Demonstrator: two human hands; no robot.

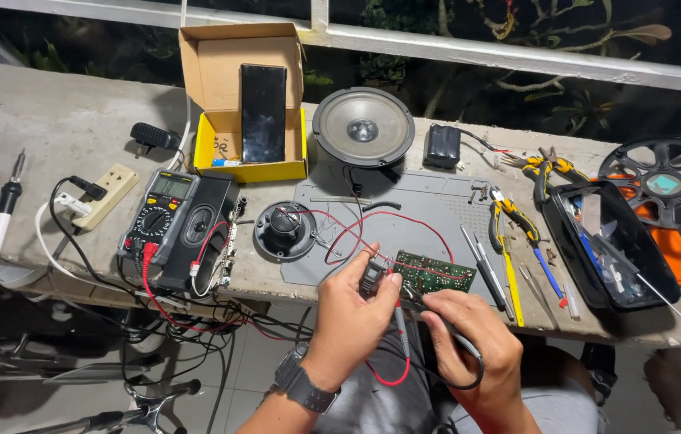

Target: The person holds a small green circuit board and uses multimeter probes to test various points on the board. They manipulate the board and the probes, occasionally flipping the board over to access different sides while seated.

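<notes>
Two bare hands work close together at the near edge of the rough grey concrete ledge [51, 120]. I see my left hand [348, 309], with a dark wristwatch [302, 384] on it, closed around a small black box-shaped part [372, 277], pinched between thumb and fingers. My right hand [469, 337] is closed on thin probe leads, one red [401, 337] and one black [469, 354]; their tips meet the small part, so the hands almost touch. The exact contact point is too small to tell.

Just behind the fingers lies a green rectangular circuit board [435, 273], flat on a grey rubber-looking work mat [429, 209]. Thin red wires [372, 229] curl from it across the mat to a small round black speaker driver [285, 230]. Further back stands a larger round speaker with a pale grey cone [363, 127], and beside it a black battery pack [442, 145].

To the left, a black multimeter with a round dial [159, 213] leans against a black plastic speaker casing [200, 233]. A yellow and brown cardboard box [248, 100] holds a glossy black flat slab [263, 112]. A soldering iron with a white and black handle [0, 221] lies far left, near a cream power strip [107, 194].

To the right are yellow-handled pliers [509, 213], slim screwdrivers [481, 265], and a shiny black plastic tray [609, 245] with small tools inside.
</notes>
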